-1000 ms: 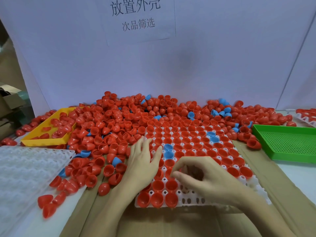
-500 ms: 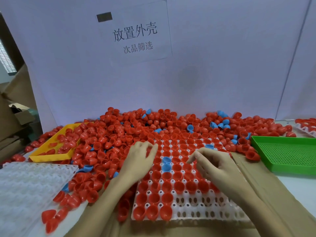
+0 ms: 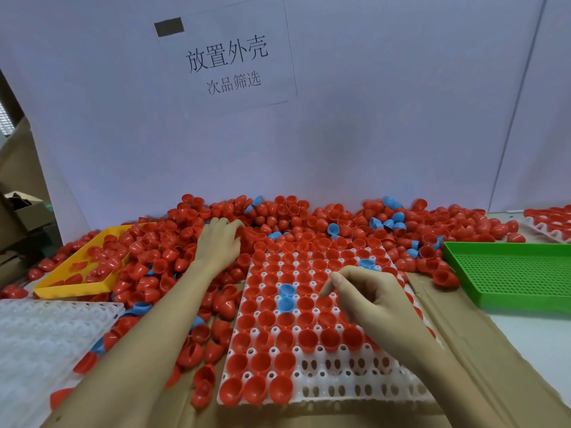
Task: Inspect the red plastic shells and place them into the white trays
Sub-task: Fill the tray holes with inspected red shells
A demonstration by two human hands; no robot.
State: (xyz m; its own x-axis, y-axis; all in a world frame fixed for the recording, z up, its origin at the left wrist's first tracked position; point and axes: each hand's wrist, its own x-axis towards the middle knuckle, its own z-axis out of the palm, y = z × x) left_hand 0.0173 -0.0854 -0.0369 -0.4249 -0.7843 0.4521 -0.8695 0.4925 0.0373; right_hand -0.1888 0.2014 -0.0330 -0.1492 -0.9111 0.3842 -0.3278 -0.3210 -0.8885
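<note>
While most pockets are already sitting filled, this is how the bench is looking:

Landmark: the white moulded plastic tray [image 3: 355,389] is lying on brown cardboard; its nearest rows are showing bare pockets.
Shells: the red rounded plastic shells [image 3: 315,223] are lying heaped behind and left of the tray, with many seated in its pockets.
Left hand [image 3: 220,242]: it is reaching into the heap just beyond the tray's far-left corner, fingers curling over shells; whether it is gripping one I cannot tell.
Right hand [image 3: 369,296]: it is hovering over the tray's middle, fingers loosely bent, seemingly holding nothing.
Strays: blue plastic shells [image 3: 285,296] are sitting in two central pockets.
Risk: the right wrist is lying low over seated shells, so a sweep could be tipping them out; hasty grabbing could be carrying blue pieces or defects into the tray.
</note>
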